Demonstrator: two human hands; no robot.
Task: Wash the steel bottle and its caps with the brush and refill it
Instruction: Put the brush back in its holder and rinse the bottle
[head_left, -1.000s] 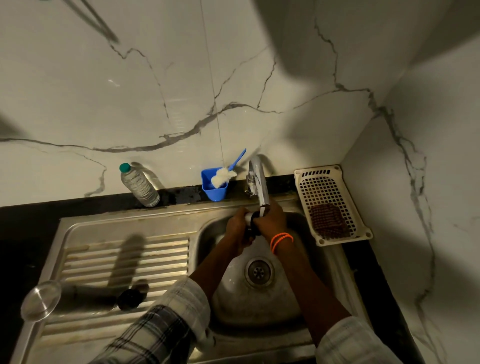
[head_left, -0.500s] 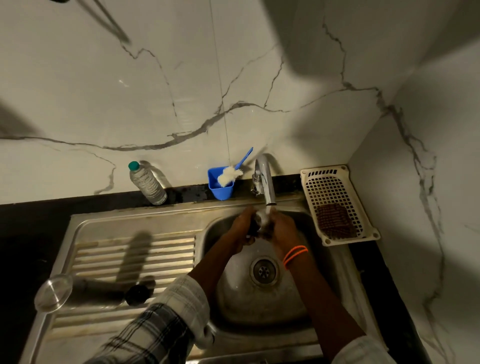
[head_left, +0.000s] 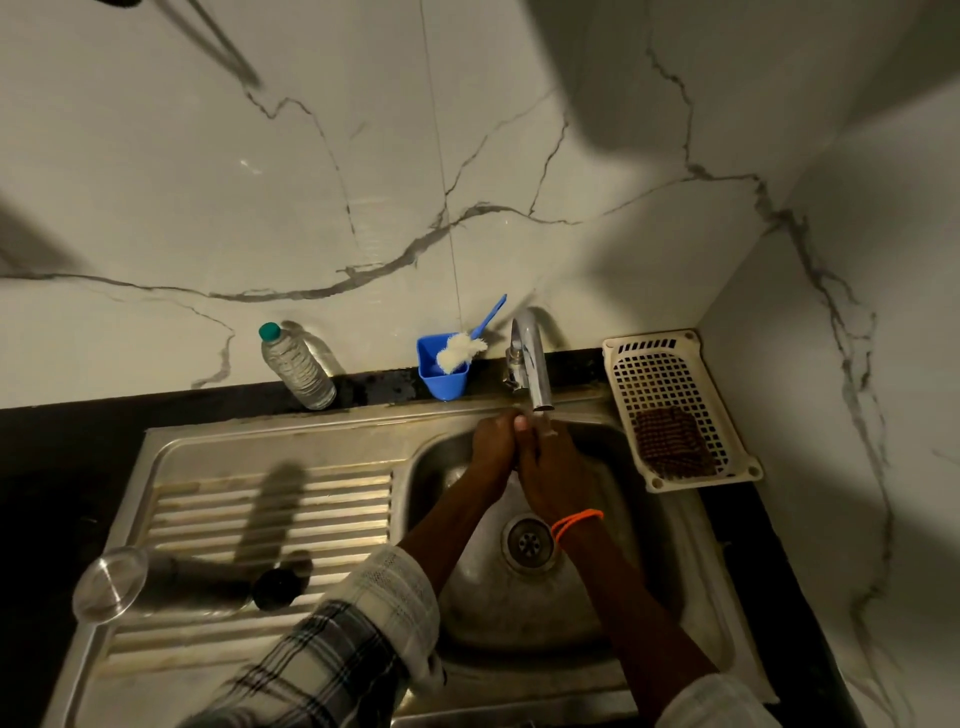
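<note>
The steel bottle (head_left: 171, 582) lies on its side on the drainboard at the left, its shiny base toward the left edge and a dark round end (head_left: 278, 587) toward the basin. My left hand (head_left: 493, 447) and my right hand (head_left: 553, 470) are clasped together right under the spout of the tap (head_left: 532, 364), over the basin. Their curled fingers close round a small dark cap, which is hidden between them. A white brush with a blue handle (head_left: 462, 351) stands in a blue cup (head_left: 444, 382) behind the sink.
The steel sink (head_left: 675, 571) has its drain (head_left: 529, 541) below my hands. A clear plastic bottle (head_left: 297, 370) with a green cap leans at the wall. A white basket (head_left: 670, 384) holding a brown scrubber (head_left: 670, 441) sits at the right. Walls close off the back and right.
My hands have closed tighter together under the spout, so the dark cap seen between them earlier is covered. The view has shifted slightly.
</note>
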